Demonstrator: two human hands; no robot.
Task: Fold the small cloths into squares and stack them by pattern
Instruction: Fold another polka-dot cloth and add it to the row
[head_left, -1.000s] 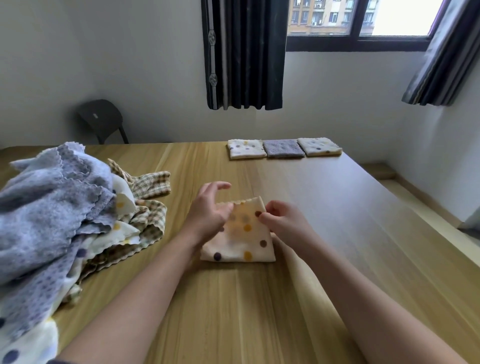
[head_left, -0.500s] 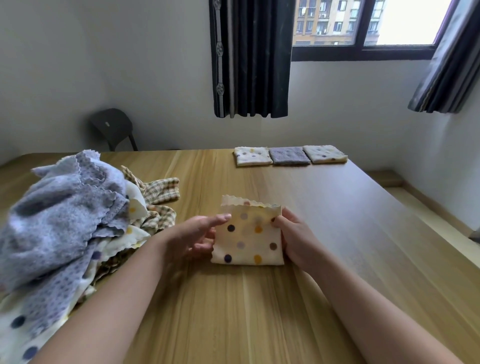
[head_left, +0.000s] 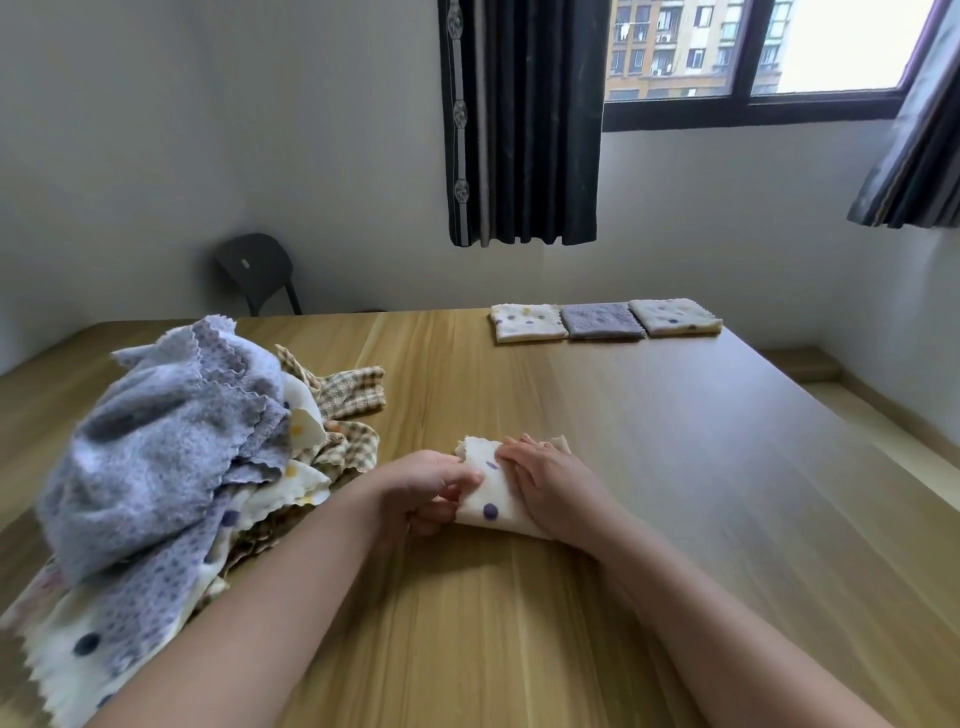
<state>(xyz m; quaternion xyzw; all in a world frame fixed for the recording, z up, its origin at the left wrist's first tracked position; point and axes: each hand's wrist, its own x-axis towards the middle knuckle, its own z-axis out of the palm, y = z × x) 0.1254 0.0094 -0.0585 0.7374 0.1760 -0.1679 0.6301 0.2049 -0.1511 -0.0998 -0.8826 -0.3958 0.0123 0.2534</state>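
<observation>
Our left hand (head_left: 431, 491) pinches the left edge of the cream dotted cloth (head_left: 488, 501). Our right hand (head_left: 553, 480) lies flat on top, pressing it to the table (head_left: 675, 519). We judge the final fold is being creased. Next we must lift the cloth without letting it spring open and carry it to the row of folded stacks (head_left: 602, 320) well beyond it. The unfolded pile (head_left: 171, 457) waits left of the cloth.

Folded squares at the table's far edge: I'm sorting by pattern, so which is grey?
The middle square: grey-purple, while the left square and the right square are cream with coloured dots.
</observation>
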